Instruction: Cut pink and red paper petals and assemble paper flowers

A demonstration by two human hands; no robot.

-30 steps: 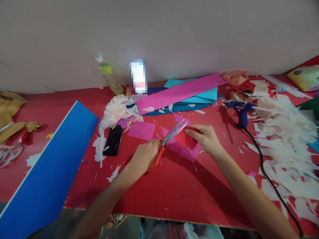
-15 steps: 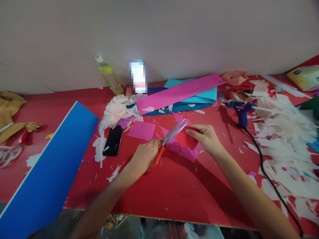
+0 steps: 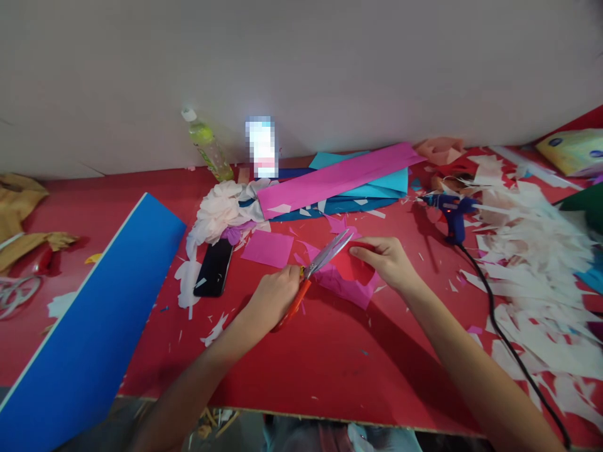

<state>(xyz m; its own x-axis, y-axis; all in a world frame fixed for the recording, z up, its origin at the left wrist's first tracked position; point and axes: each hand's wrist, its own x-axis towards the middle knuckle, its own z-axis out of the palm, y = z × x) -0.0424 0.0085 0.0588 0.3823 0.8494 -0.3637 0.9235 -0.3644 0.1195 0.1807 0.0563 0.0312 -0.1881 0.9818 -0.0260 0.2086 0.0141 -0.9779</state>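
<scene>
My left hand [image 3: 277,289] is closed round the orange handles of a pair of scissors [image 3: 325,256]. The scissor blades point up and right, nearly together, with their tips close to my right fingertips. My right hand [image 3: 384,257] pinches thumb against forefinger; a reddish bit shows there, but against the red table I cannot make out what it is. Below the blades and the right hand lies a cut, curved piece of pink paper [image 3: 348,287]. A pink paper square [image 3: 267,248] lies flat to the left of the blades.
A folded pink strip [image 3: 339,177] lies over blue sheets [image 3: 384,183] at the back. A blue glue gun [image 3: 453,216] with its cord is on the right, beside white scraps [image 3: 537,238]. At left are a black phone [image 3: 214,269], a bottle [image 3: 210,144] and a blue board [image 3: 103,301].
Both hands stay almost in place, and the scissors have barely moved. The whole view has shifted very slightly.
</scene>
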